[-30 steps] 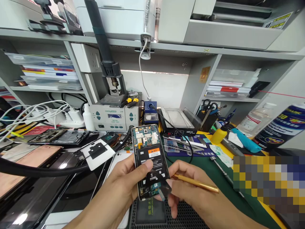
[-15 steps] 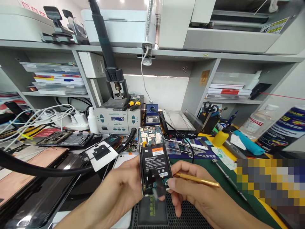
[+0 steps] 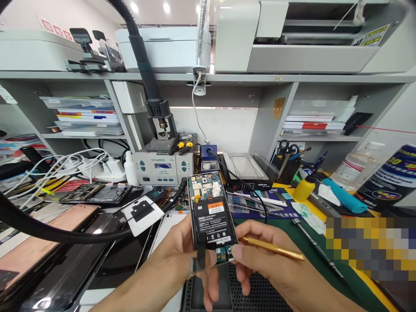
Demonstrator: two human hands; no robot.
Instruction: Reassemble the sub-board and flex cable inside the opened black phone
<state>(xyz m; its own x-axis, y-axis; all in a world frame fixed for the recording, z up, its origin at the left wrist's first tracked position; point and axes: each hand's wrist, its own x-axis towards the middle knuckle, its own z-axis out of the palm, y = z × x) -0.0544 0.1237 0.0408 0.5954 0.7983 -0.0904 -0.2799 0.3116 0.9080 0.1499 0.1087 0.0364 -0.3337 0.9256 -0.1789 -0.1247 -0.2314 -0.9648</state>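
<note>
An opened smartphone [image 3: 212, 221] is held tilted up between both hands, its black battery, circuit board and lower small board exposed. My left hand [image 3: 182, 255] is closed at the phone's lower left, some fingertips extending below the bottom edge. At its thumb a dark flexible strip [image 3: 200, 255], blurred, overlaps the phone's lower left corner. My right hand [image 3: 266, 255] is closed around a slim gold pen-shaped tool [image 3: 273, 248], its thumb pressed on the phone's lower right corner. The tool's tip is hidden behind the phone side.
Below the phone is a black perforated mat [image 3: 260, 290]. Disassembled phones [image 3: 61, 247] and a white plate [image 3: 143, 215] lie left. A hot air station [image 3: 164, 167] stands behind. Tweezers [image 3: 273, 199], a yellow bottle [image 3: 303, 186] and a dark rod [image 3: 318, 249] are right.
The dark strip has shifted left from across the phone's bottom, exposing the lower board. My left thumb and fingers have moved under the bottom edge. The right hand keeps its grip.
</note>
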